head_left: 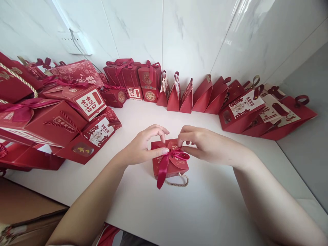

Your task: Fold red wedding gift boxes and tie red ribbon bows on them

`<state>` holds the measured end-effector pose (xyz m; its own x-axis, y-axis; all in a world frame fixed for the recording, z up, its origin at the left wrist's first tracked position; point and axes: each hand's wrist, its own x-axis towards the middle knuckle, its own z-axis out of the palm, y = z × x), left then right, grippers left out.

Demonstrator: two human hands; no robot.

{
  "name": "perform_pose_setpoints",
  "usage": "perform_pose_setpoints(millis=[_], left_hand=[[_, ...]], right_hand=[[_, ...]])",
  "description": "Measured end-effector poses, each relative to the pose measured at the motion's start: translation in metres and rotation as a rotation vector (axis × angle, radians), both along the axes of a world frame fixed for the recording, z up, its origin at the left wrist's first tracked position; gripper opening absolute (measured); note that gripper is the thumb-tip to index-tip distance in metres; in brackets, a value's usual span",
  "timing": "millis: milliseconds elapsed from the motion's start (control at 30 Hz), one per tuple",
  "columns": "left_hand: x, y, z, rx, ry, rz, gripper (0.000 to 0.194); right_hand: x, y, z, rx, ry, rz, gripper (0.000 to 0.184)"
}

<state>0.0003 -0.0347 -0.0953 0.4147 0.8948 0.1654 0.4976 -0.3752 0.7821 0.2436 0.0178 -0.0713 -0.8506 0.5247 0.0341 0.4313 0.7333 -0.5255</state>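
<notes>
A small red gift box with gold characters sits on the white table, its curved top flaps folded together. A crimson ribbon is tied over the top, with one tail hanging down the near side and a loop pointing right. My left hand reaches in from the left, its thumb pressed on the ribbon by the knot and its fingers curled above. From the right, my right hand has bent fingers and thumb closed at the ribbon's right side; its fingertips are partly hidden. A beige rope handle lies at the box's near side.
Stacked red gift boxes crowd the left of the table. More boxes and pointed red boxes line the tiled wall. Several tagged boxes stand at the right. A cardboard carton is at lower left.
</notes>
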Motion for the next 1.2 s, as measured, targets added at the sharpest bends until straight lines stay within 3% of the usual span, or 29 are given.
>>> perform_pose_setpoints(millis=[200,400,533,633,867,1200], left_hand=[[0.004,0.000,-0.003,-0.078,0.085,-0.050,0.010],[0.002,0.001,-0.006,-0.163,0.090,-0.062,0.009],[0.000,0.003,-0.007,-0.150,0.096,-0.086,0.010],[0.001,0.002,-0.007,-0.080,0.068,-0.126,0.005],[0.013,-0.008,-0.006,0.188,0.035,-0.105,0.018],[0.023,-0.010,-0.006,0.388,0.267,-0.069,0.022]], right_hand=[[-0.003,0.002,0.001,-0.017,0.042,-0.047,0.015],[-0.011,0.009,-0.008,0.028,-0.064,-0.181,0.030],[-0.012,0.014,-0.011,-0.033,-0.152,-0.190,0.034],[-0.009,0.015,-0.010,-0.055,-0.180,-0.180,0.036],[-0.008,0.011,-0.005,-0.045,-0.205,-0.170,0.034],[-0.003,0.009,0.000,-0.051,-0.158,-0.136,0.036]])
